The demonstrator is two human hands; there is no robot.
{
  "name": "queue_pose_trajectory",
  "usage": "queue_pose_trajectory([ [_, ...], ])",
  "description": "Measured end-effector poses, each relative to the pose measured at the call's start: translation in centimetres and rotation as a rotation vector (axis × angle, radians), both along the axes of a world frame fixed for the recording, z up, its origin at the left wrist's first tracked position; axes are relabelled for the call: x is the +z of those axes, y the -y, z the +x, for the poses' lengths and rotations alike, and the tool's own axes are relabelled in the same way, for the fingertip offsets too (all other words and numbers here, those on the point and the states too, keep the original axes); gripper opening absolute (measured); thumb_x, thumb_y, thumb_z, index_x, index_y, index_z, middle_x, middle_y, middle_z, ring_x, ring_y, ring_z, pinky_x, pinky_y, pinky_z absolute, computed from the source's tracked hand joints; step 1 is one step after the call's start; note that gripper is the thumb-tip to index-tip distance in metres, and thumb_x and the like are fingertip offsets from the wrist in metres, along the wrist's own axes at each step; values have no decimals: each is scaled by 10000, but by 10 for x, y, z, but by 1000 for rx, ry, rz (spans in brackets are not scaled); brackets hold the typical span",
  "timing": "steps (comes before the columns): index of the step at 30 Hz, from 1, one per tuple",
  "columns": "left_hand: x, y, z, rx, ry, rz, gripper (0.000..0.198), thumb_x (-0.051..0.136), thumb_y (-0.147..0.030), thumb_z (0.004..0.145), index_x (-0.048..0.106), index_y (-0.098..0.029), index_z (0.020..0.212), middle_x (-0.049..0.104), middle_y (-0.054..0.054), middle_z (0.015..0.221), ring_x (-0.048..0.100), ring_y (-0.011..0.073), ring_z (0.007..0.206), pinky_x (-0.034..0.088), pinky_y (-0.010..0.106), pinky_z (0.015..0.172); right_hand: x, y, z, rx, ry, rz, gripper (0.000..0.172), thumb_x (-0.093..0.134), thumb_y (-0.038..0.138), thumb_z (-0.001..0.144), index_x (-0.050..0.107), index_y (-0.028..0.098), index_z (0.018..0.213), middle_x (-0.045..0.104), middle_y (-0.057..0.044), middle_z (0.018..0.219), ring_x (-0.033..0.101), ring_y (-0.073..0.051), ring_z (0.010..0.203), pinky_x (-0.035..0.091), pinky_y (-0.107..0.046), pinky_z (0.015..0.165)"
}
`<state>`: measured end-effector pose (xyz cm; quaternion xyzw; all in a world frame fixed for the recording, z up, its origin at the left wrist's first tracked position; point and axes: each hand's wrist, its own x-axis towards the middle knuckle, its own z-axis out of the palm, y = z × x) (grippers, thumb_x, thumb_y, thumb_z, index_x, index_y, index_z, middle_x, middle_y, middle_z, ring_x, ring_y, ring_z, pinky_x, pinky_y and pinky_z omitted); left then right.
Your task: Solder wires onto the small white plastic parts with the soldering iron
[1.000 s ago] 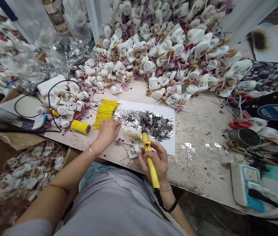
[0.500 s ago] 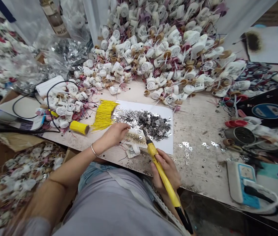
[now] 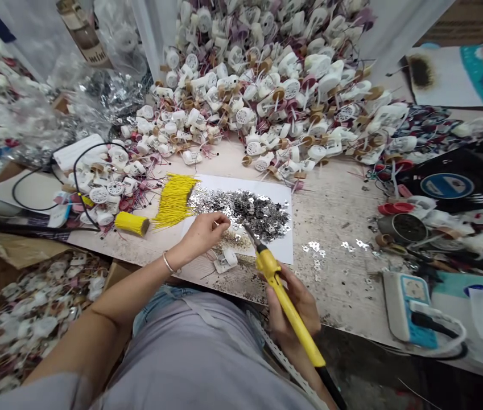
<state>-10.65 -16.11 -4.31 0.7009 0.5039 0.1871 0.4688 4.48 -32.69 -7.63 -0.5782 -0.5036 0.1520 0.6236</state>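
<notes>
My left hand hovers at the near edge of a heap of small silver metal terminals, its thumb and forefinger pinched together. Whatever lies between them is too small to see. My right hand is wrapped around the handle of a yellow soldering iron, whose metal tip points at the heap. The terminals lie on a white paper sheet. A small white plastic part with wires sits on the bench just beyond my hands. A fan of yellow wires lies left of the heap.
Heaps of white plastic parts with wires fill the back of the worn wooden bench. A roll of yellow wires lies left, a blue-and-white power strip front right, and a box of parts below left.
My left hand has moved right over the paper's edge. The iron has swung out to lie more diagonally, its tip above the heap's near side. The view has shifted slightly.
</notes>
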Motion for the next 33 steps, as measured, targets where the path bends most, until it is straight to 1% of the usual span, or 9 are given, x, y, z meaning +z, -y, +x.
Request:
queue_pose_trajectory([
  [2, 2, 2, -1, 191, 236, -120, 103, 591, -232, 769, 634, -142, 795, 618, -6, 674, 515, 84, 557, 401, 204, 542, 0, -19, -14, -27, -145, -49, 145, 616, 97, 790, 592, 206, 884, 550, -91, 1236, 578, -249, 1162, 643, -360, 729],
  [3, 4, 3, -1, 273, 341, -178, 130, 622, -263, 748, 625, -140, 792, 602, -16, 656, 491, 68, 517, 382, 192, 507, 1, -30, -22, -46, -193, -52, 117, 646, 127, 782, 553, 197, 799, 520, -94, 1247, 568, -253, 1172, 641, -363, 743],
  [7, 11, 15, 3, 504, 646, -316, 283, 745, -333, 639, 595, -141, 783, 582, -44, 639, 450, 32, 452, 345, 169, 448, 2, -66, -50, 97, -286, -65, 343, 764, 261, 702, 469, 209, 869, 376, -116, 1346, 533, -257, 1212, 605, -402, 857],
  [11, 15, 25, 3, 618, 846, -503, 302, 793, -272, 611, 571, -141, 769, 563, -59, 637, 453, 22, 459, 363, 157, 456, 4, -78, -66, 20, -278, -67, 274, 705, 256, 763, 454, 208, 863, 394, -123, 1338, 525, -256, 1218, 608, -380, 805],
  [16, 22, 17, -17, 639, 947, -758, 249, 762, -187, 678, 525, -143, 743, 542, -62, 661, 381, -2, 418, 342, 154, 438, -4, -77, -58, -3, -35, 37, 166, 676, 151, 771, 533, 207, 833, 486, -90, 1258, 595, -240, 1114, 609, -377, 784],
  [19, 30, 5, -33, 636, 899, -702, 249, 756, -172, 693, 516, -147, 752, 539, -68, 670, 325, -14, 402, 283, 139, 418, -11, -77, -49, 19, 109, 151, 166, 658, 95, 763, 579, 223, 835, 489, -59, 1272, 617, -228, 1067, 624, -365, 758],
  [23, 38, -1, -41, 670, 882, -556, 252, 758, -188, 694, 515, -158, 756, 540, -73, 668, 350, -5, 422, 282, 141, 430, -5, -77, -46, 60, 177, 117, 176, 653, 92, 769, 595, 232, 860, 503, -66, 1262, 607, -222, 1073, 635, -351, 752],
  [28, 40, 21, -20, 717, 1033, -452, 260, 760, -224, 693, 520, -174, 779, 547, -71, 671, 403, 8, 442, 348, 153, 456, 16, -84, -52, 250, 270, 99, 210, 688, 133, 766, 601, 243, 922, 436, -57, 1363, 557, -232, 1174, 599, -369, 892],
  [33, 42, 38, -5, 735, 1148, -450, 256, 742, -253, 731, 502, -181, 778, 525, -71, 663, 412, 5, 460, 361, 144, 469, 8, -90, -50, 350, 347, 41, 346, 583, 90, 839, 590, 283, 1126, 338, -45, 1486, 524, -241, 1240, 561, -381, 969],
])
